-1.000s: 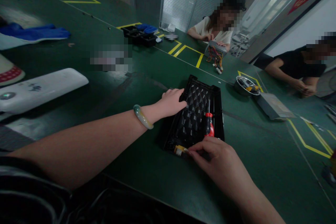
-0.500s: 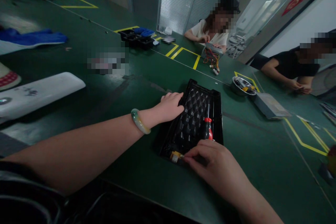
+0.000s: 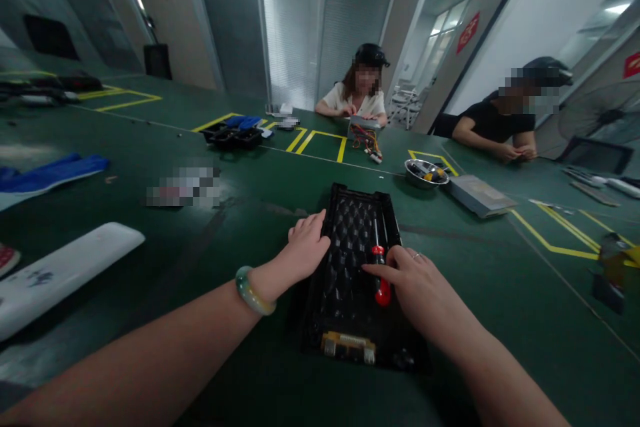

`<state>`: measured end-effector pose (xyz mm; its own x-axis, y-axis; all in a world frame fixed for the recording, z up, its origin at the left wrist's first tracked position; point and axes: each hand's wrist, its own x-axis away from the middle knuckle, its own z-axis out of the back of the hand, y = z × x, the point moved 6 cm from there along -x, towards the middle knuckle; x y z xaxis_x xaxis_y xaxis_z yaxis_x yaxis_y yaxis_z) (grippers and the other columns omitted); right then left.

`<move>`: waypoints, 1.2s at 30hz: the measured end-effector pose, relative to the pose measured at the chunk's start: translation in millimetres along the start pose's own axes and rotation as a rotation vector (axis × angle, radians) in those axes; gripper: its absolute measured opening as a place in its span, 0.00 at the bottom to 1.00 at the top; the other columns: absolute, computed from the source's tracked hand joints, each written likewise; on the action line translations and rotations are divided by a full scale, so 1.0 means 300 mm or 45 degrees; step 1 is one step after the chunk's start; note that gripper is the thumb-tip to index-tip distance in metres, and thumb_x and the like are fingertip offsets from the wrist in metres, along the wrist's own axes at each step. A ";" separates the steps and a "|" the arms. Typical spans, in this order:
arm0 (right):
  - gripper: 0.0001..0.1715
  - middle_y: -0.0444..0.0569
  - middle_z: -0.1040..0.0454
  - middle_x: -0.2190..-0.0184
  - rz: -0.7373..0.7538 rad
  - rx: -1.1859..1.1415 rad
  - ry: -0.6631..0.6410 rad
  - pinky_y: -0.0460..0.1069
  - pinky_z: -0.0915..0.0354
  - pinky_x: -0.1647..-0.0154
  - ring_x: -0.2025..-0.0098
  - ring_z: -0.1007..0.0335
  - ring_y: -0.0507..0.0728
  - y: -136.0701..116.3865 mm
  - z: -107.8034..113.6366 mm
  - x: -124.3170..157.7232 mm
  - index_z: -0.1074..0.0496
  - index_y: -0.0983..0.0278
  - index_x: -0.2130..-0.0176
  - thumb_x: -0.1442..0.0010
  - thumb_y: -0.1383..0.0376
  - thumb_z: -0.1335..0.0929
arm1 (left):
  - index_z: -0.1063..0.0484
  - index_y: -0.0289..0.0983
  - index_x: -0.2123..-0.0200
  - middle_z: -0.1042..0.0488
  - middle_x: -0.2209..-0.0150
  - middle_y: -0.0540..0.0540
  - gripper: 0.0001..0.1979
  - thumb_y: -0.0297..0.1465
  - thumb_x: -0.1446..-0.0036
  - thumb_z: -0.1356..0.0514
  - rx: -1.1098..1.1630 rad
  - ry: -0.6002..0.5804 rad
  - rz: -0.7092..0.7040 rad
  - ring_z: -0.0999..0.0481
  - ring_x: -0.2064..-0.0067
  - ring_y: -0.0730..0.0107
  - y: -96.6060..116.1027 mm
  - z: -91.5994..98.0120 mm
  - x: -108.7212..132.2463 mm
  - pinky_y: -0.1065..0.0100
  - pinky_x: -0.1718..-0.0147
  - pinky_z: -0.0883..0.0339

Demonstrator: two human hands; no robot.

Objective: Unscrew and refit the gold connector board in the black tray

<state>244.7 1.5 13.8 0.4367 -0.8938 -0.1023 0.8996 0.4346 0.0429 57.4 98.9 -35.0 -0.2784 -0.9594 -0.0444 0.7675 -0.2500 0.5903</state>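
Note:
A shallow black plastic casing [image 3: 345,303] with a quilted-looking inner face lies in front of me on the table. My left hand [image 3: 307,245] grips its left edge, thumb toward the inside; a bangle circles that wrist. Inside the casing, toward its right side, lies a screwdriver [image 3: 383,292] with a red and black handle, shaft pointing away from me. My right hand [image 3: 417,280] is closed about the handle, with one digit laid across it. At the casing's near end sits a small yellowish board [image 3: 349,340] with metal connectors.
A long white panel [image 3: 75,273] and a blue glove [image 3: 55,172] lie left on the green table [image 3: 240,373]. Farther off stand a black tray [image 3: 233,137], a metal bowl [image 3: 425,177] of parts and a grey box [image 3: 480,195]. Two people sit across the table.
My right hand has left the yellowish board and moved up to the screwdriver handle. My left hand stays on the casing's edge. The camera view has tilted upward and levelled.

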 end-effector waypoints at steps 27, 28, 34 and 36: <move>0.17 0.53 0.27 0.52 -0.444 -0.862 1.073 0.57 0.29 0.53 0.55 0.27 0.61 0.093 0.128 0.088 0.37 0.60 0.48 0.35 0.57 0.33 | 0.53 0.41 0.29 0.44 0.30 0.46 0.37 0.34 0.42 0.52 0.066 -0.044 0.052 0.47 0.30 0.57 -0.020 -0.011 -0.014 0.54 0.34 0.52; 0.17 0.53 0.27 0.53 -0.472 -0.964 1.157 0.58 0.29 0.54 0.56 0.26 0.60 0.101 0.127 0.099 0.36 0.60 0.49 0.35 0.56 0.33 | 0.52 0.41 0.29 0.45 0.30 0.45 0.37 0.34 0.42 0.51 0.073 -0.047 0.052 0.47 0.30 0.57 -0.019 -0.009 -0.014 0.54 0.34 0.52; 0.15 0.48 0.25 0.59 -0.413 -1.706 1.249 0.50 0.28 0.69 0.65 0.27 0.56 0.071 0.096 0.086 0.35 0.58 0.52 0.37 0.59 0.31 | 0.49 0.40 0.30 0.40 0.33 0.42 0.35 0.37 0.41 0.49 0.080 -0.027 0.075 0.44 0.31 0.54 -0.016 0.007 -0.015 0.52 0.35 0.51; 0.16 0.47 0.25 0.60 -0.349 -1.815 1.158 0.49 0.29 0.71 0.66 0.27 0.55 0.042 0.085 0.072 0.35 0.58 0.50 0.36 0.61 0.31 | 0.48 0.41 0.31 0.41 0.32 0.43 0.34 0.38 0.40 0.49 0.093 -0.025 0.077 0.45 0.31 0.53 -0.014 0.011 -0.016 0.50 0.34 0.51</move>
<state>265.7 -15.2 37.6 -0.3153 -0.8268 -0.4658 0.0055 0.4892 -0.8721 53.7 105.1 -34.5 -0.2444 -0.9696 0.0086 0.7392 -0.1805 0.6488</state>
